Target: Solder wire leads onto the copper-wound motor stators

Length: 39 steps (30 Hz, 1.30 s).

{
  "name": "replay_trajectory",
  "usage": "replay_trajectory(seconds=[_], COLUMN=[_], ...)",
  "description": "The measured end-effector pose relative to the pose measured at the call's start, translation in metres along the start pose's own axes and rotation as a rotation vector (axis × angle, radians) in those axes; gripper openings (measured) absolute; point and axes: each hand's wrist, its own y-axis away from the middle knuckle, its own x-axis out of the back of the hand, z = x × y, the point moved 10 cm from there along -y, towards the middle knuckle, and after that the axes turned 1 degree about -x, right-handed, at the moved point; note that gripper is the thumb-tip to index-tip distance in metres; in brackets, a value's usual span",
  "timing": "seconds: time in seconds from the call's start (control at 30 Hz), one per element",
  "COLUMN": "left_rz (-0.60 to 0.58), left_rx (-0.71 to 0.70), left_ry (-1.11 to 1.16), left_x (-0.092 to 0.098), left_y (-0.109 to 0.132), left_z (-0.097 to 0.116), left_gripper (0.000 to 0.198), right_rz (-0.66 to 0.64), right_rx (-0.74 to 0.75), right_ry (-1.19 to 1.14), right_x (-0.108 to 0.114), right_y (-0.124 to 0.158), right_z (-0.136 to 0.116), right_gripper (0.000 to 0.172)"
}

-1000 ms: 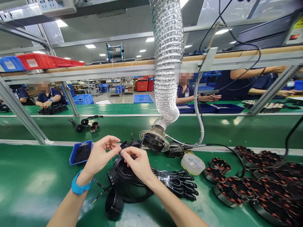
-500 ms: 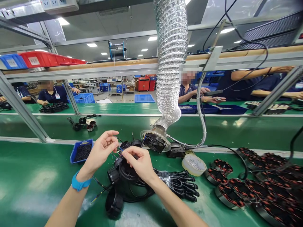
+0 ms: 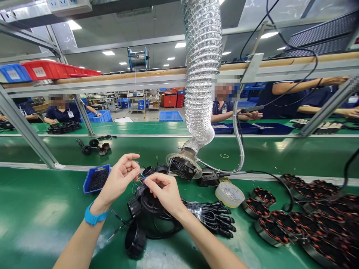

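Thin wires (image 3: 142,177) with blue and dark insulation run between my two hands above the bench. My left hand (image 3: 120,179), with a blue wristband (image 3: 95,214), pinches them from the left, thumb against forefinger. My right hand (image 3: 165,188) pinches the wires at their right side. Below the fingers lie black round housings (image 3: 135,239) with black cables attached. The right hand partly covers one housing. A bundle of black cables (image 3: 210,216) lies beside my right forearm. The exact wire ends between my fingertips are too small to make out.
A blue bin (image 3: 97,179) of small black pieces stands left. A fan hood (image 3: 183,166) on a silver duct (image 3: 202,67) hangs just beyond my hands. To the right are a round clear tub (image 3: 230,194) and several copper-wound stators (image 3: 272,228). Co-workers sit across the green belt (image 3: 157,149).
My hands stay almost still on the wires. On the belt beyond, the small parts have shifted left and a thin pale ring has come into view. Co-workers' hands across have moved.
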Motion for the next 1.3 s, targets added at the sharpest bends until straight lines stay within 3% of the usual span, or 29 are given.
replay_trajectory(seconds=[0.63, 0.73, 0.87, 1.1, 1.13, 1.23, 1.3], left_rz=[0.005, 0.026, -0.077, -0.029, -0.019, -0.011, -0.035], left_rx=[0.027, -0.033, -0.144, -0.144, -0.131, -0.09, -0.068], left_ry=[-0.072, -0.16, -0.295, -0.363, -0.366, -0.334, -0.307], left_x=[0.002, 0.001, -0.014, -0.006, -0.004, -0.003, -0.005], left_y=[0.002, 0.003, 0.004, 0.003, 0.003, 0.002, 0.002], left_z=[-0.004, 0.002, 0.016, 0.012, 0.009, 0.001, -0.003], left_gripper=[0.033, 0.026, 0.018, 0.012, 0.011, 0.014, 0.022], right_rz=[-0.048, -0.045, -0.047, -0.219, -0.227, -0.213, -0.202], right_rx=[0.015, 0.013, 0.014, -0.105, -0.127, -0.196, -0.222], right_ry=[0.034, 0.043, 0.036, -0.061, -0.085, -0.137, -0.138], right_x=[-0.004, -0.002, 0.001, -0.014, -0.013, -0.008, -0.004], right_y=[0.0, -0.001, -0.004, -0.004, -0.004, -0.004, -0.003], right_z=[0.001, 0.001, 0.001, 0.012, 0.014, 0.019, 0.021], right_gripper=[0.023, 0.024, 0.026, 0.023, 0.027, 0.076, 0.092])
